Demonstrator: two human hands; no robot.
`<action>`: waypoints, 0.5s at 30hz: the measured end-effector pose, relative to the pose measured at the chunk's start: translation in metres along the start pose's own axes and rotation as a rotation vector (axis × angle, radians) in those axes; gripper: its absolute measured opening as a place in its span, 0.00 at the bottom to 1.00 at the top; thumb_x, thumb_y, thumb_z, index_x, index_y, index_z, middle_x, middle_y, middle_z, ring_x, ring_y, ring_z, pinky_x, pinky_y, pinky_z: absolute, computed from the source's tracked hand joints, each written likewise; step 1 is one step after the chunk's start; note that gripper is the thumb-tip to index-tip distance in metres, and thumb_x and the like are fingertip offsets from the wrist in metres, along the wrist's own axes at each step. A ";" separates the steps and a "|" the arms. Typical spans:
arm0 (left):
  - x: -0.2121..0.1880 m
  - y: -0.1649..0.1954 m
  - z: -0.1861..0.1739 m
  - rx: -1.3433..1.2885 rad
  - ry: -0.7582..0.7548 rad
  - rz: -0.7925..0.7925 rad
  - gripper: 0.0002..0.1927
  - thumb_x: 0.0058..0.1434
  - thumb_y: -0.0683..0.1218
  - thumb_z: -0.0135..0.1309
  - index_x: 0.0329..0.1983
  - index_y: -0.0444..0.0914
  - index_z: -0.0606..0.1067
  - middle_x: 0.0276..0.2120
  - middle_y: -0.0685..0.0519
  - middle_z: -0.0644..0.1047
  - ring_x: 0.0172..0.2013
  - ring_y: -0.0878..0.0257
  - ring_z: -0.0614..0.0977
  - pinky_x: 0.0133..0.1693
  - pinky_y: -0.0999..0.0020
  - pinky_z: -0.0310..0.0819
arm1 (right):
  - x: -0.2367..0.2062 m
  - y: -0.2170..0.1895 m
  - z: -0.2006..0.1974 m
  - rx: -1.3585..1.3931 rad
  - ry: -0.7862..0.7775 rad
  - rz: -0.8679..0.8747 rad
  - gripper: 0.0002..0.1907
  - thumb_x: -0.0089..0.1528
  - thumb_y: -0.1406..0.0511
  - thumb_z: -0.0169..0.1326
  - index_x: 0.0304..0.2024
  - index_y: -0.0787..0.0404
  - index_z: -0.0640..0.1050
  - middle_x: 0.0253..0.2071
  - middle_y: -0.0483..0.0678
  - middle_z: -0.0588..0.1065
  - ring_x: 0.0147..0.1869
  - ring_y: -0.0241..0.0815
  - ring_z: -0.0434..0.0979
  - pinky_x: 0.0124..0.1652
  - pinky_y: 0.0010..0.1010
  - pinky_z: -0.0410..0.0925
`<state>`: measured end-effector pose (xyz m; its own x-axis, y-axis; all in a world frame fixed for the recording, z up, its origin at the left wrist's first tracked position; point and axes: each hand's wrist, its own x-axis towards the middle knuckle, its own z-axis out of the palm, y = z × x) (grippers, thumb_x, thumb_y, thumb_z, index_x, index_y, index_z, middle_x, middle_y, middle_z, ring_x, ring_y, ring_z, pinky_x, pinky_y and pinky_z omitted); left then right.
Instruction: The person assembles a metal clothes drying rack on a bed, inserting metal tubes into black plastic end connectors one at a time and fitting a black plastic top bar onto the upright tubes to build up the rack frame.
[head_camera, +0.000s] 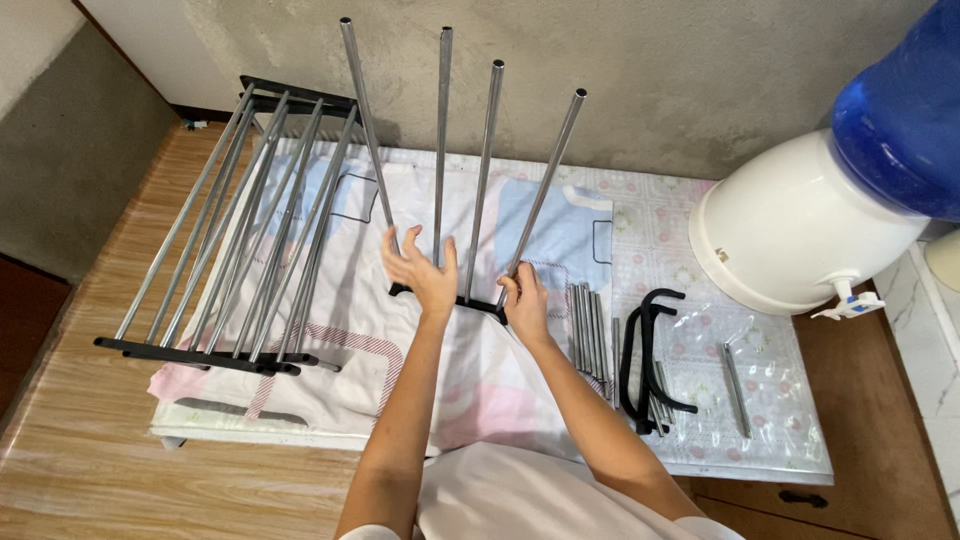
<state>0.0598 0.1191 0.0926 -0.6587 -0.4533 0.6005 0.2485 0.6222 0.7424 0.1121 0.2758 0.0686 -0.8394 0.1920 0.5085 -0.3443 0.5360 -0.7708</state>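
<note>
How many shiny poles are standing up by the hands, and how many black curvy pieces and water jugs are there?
Upright metal rods in the black bar the hands hold: 4
Curved black brackets on the table: 2
Water dispensers: 1
Total: 7

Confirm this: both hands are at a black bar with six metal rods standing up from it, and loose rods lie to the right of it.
Not quite: the head view shows four rods standing up from the black bar, not six. Both the left hand and right hand are at it, and loose rods lie to its right.
</note>
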 end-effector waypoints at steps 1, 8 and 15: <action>0.001 -0.004 -0.003 0.057 0.034 -0.002 0.34 0.51 0.54 0.69 0.58 0.40 0.69 0.66 0.31 0.57 0.66 0.36 0.55 0.61 0.36 0.46 | -0.001 0.001 0.001 0.001 0.005 -0.007 0.03 0.65 0.74 0.51 0.40 0.66 0.70 0.35 0.55 0.78 0.37 0.54 0.81 0.34 0.41 0.71; 0.008 -0.035 -0.001 0.004 -0.211 -0.057 0.09 0.55 0.49 0.66 0.37 0.43 0.81 0.61 0.37 0.65 0.63 0.42 0.66 0.62 0.35 0.52 | -0.012 0.001 0.004 0.098 0.012 0.118 0.05 0.67 0.71 0.52 0.45 0.65 0.71 0.36 0.51 0.80 0.40 0.44 0.82 0.35 0.34 0.72; 0.021 -0.011 -0.010 0.112 -0.432 -0.158 0.10 0.54 0.52 0.63 0.33 0.42 0.81 0.52 0.43 0.71 0.56 0.44 0.71 0.55 0.47 0.66 | -0.002 -0.013 -0.009 0.091 0.129 0.229 0.18 0.67 0.68 0.52 0.60 0.60 0.74 0.32 0.50 0.77 0.32 0.38 0.82 0.32 0.31 0.71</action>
<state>0.0503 0.0963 0.0999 -0.9232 -0.2562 0.2865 0.0589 0.6423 0.7642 0.1226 0.2760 0.0813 -0.8413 0.4055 0.3574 -0.1934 0.3916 -0.8996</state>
